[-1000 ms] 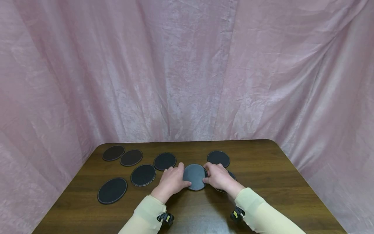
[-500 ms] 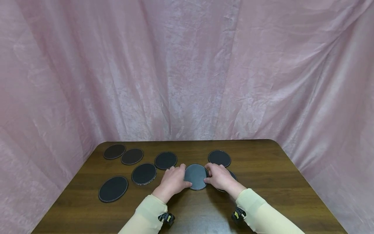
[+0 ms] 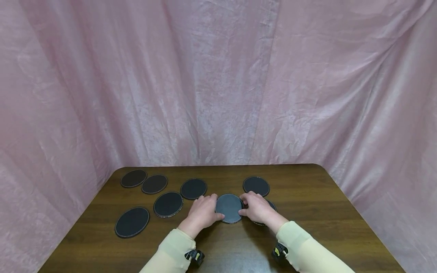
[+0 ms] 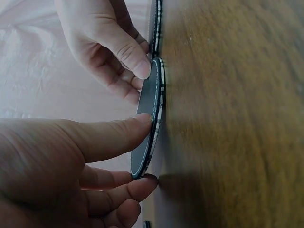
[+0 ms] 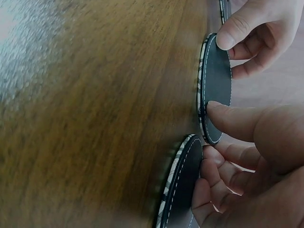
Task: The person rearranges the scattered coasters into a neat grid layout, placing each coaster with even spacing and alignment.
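Observation:
A round black coaster (image 3: 228, 208) with white edge stitching lies between my two hands at mid-table. My left hand (image 3: 202, 213) pinches its left edge, the thumb on the upper face and fingers at the rim. At the opposite edge my right hand (image 3: 257, 208) pinches it the same way. Both wrist views show the coaster's (image 4: 151, 90) pale patterned rim, close over the wood. Another coaster (image 5: 183, 183) lies under and beside the right hand, partly hidden by it; some right fingers are right at its edge.
Several more black coasters lie flat on the brown wooden table (image 3: 327, 227): one (image 3: 256, 186) beyond the right hand, one (image 3: 193, 189) beyond the left, one (image 3: 132, 222) at the near left and others farther left. A pink curtain (image 3: 218, 83) hangs behind the table.
The far edge of the held coaster has dipped slightly. Both hands keep their hold in nearly the same place; the other coasters have not moved.

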A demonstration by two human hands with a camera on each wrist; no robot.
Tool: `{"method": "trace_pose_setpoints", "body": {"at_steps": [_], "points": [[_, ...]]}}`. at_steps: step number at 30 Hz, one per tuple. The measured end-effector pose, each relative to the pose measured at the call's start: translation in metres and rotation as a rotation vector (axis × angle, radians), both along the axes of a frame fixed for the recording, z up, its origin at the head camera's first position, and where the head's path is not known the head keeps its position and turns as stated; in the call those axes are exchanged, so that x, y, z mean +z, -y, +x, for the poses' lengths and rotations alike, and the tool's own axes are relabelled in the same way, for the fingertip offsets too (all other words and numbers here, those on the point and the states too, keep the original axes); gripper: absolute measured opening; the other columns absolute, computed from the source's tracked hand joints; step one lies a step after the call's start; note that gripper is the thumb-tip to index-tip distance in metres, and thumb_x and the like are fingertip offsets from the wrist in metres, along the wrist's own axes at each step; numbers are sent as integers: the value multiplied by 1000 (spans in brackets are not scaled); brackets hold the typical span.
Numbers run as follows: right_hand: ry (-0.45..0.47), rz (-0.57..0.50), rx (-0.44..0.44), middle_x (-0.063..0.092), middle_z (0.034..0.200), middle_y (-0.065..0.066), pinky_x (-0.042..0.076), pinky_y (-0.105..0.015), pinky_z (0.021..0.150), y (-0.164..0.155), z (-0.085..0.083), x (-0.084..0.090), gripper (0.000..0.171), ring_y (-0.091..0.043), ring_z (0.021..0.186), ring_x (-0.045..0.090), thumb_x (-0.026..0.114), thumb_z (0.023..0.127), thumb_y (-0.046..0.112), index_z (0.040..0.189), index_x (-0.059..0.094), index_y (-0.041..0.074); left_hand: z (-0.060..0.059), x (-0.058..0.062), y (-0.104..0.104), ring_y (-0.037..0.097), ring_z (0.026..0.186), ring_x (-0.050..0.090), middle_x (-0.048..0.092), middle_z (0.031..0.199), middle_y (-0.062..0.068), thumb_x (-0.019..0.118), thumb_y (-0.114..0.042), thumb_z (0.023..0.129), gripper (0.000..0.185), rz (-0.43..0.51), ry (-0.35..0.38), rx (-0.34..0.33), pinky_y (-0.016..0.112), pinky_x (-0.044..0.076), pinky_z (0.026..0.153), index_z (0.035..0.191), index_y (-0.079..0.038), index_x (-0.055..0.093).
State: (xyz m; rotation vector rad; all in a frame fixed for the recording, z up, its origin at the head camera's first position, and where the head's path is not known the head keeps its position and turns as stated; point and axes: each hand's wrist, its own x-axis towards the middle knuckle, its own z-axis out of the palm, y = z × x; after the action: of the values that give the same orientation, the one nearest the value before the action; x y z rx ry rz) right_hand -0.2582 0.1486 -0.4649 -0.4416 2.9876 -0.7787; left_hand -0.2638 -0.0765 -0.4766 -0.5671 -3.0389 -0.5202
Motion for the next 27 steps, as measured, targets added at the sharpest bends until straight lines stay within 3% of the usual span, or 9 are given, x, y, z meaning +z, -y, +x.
{"method": "trace_pose_setpoints", "body": {"at_steps": [11, 27], "points": [[-9, 7, 13, 59, 99, -4, 49, -45, 83, -2, -4, -5, 40, -25, 92, 53, 92, 92, 16, 125, 74, 3, -1, 1, -1, 39, 108, 66, 75, 121, 18, 95, -37, 90, 69, -24, -18, -25, 56, 54, 99, 139, 4, 67], [-6, 5, 15, 68, 108, -9, 55, -52, 95, -3, -3, -3, 43, -32, 105, 65, 92, 92, 14, 130, 75, 0, 0, -2, -4, 33, 105, 63, 70, 115, 14, 93, -41, 91, 62, -74, -14, -28, 53, 53, 95, 133, 1, 72]]}}
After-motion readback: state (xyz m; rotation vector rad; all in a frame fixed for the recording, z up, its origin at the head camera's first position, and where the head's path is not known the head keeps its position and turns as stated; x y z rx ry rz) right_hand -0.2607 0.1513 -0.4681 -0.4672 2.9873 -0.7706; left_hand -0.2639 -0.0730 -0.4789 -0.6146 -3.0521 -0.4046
